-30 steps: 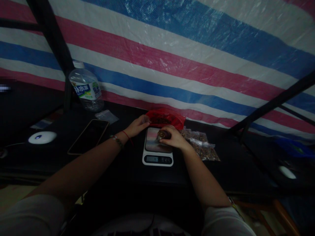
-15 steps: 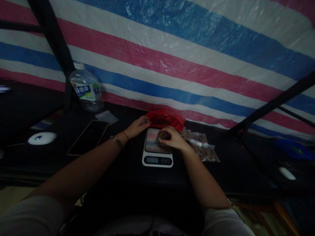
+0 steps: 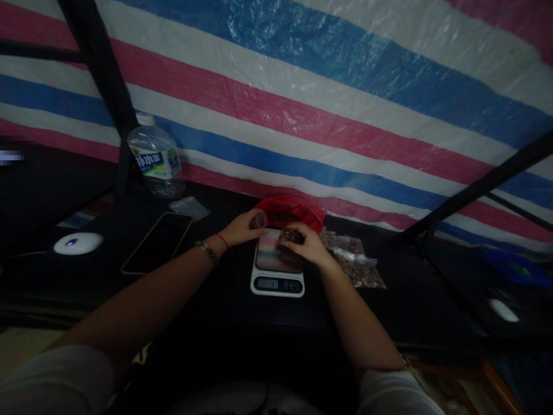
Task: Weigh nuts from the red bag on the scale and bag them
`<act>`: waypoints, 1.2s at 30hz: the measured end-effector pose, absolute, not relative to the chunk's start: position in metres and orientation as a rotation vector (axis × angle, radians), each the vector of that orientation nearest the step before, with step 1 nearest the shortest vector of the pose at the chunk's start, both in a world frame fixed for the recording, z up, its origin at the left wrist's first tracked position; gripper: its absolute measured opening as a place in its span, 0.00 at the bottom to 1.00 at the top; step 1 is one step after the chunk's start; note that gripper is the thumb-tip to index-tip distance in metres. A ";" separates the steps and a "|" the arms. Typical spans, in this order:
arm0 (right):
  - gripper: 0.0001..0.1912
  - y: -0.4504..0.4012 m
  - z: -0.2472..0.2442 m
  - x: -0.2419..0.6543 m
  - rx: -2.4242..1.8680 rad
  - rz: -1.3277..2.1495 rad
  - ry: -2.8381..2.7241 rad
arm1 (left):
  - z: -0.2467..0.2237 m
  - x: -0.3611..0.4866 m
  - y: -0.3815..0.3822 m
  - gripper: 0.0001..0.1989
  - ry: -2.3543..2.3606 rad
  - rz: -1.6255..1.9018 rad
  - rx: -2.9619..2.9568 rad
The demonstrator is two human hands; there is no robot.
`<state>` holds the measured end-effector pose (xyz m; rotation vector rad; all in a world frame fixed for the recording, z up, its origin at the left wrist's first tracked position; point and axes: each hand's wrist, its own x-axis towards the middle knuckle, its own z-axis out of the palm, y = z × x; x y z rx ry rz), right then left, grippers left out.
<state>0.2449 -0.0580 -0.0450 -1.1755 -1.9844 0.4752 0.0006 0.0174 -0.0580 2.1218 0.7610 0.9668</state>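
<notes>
Curling partway closed around a small container (image 3: 288,235) of brown bits, the right hand (image 3: 309,246) held it above the scale (image 3: 277,258); whether its underside touched the plate could not be told. The left hand (image 3: 242,228), thumb and fingertips drawn together, gripped what looked like a small clear round piece (image 3: 260,220), possibly a lid or cup, just across the plate from the right hand.

Doing this step well seemed to call for a steady right wrist and a light grip, since the container's mouth appeared tipped toward the left hand and loose bits could have slid out. Any weight or finger leaning on the plate would likely have upset the figure on the display (image 3: 268,284), too dim to read surely. Keeping the left hand clear of the plate also looked wise.

The container looked short and rounded, mottled brown and gold at its mouth, its wall mostly hidden by the right hand's fingers.

Just beyond both hands, a red bag (image 3: 311,215) lay spread with dark bits inside. Beside the right hand, on its outer side, filled clear packets (image 3: 359,271) overlapped on the black worktop (image 3: 233,294). Outward from the left hand lay a phone (image 3: 158,244), a flat clear bag (image 3: 190,208), a large bottle (image 3: 159,164) and, farthest, a white mouse (image 3: 78,244).
</notes>
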 end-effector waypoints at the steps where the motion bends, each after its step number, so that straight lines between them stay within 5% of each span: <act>1: 0.20 -0.058 -0.044 0.245 -1.176 0.493 -1.948 | -0.056 0.001 0.016 0.23 0.764 0.945 2.152; 11: 0.27 -0.041 -0.039 0.221 -1.047 0.663 -1.748 | -0.051 0.004 0.008 0.25 0.824 0.929 2.176; 17: 0.14 -0.034 -0.017 0.205 -1.125 0.459 -1.954 | -0.047 0.006 0.003 0.28 0.868 0.945 2.105; 22: 0.13 -0.031 0.004 0.202 -1.001 0.275 -2.193 | -0.049 0.008 0.004 0.26 0.874 0.982 2.020; 36: 0.23 -0.028 0.019 0.196 -1.030 0.375 -2.174 | -0.056 0.010 0.009 0.29 0.723 1.151 1.743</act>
